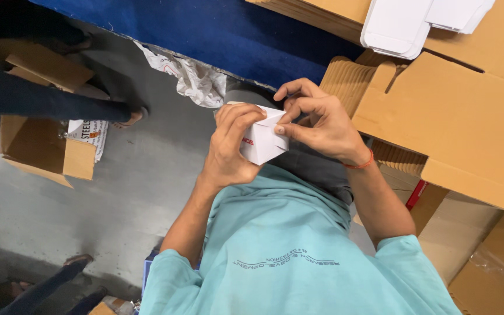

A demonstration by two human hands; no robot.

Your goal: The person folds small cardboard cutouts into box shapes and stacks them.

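Looking down past a teal T-shirt (298,256), both arms rise from the short sleeves toward a small white carton (262,140) held just above the chest. Left hand (231,146): fingers curled tight around the carton's left side, fingertips hooked over its top edge, palm against the wall. Right hand (316,119): thumb and forefinger pinched shut on a white flap at the carton's upper right corner, other fingers bent above it. An orange-red thread band (360,164) circles the right wrist. The carton sits between the two hands, tilted, with a small red mark on its lower left face (too small to make out).

Beyond the hands: grey floor (135,192), a crumpled printed wrapper (191,79), a blue surface (228,32). Right side: stacked brown cardboard sheets (456,116), flat white carton blanks (403,23) lying on top. Far left: an open brown box (42,146) and another person's dark-trousered leg (48,100), sandalled.
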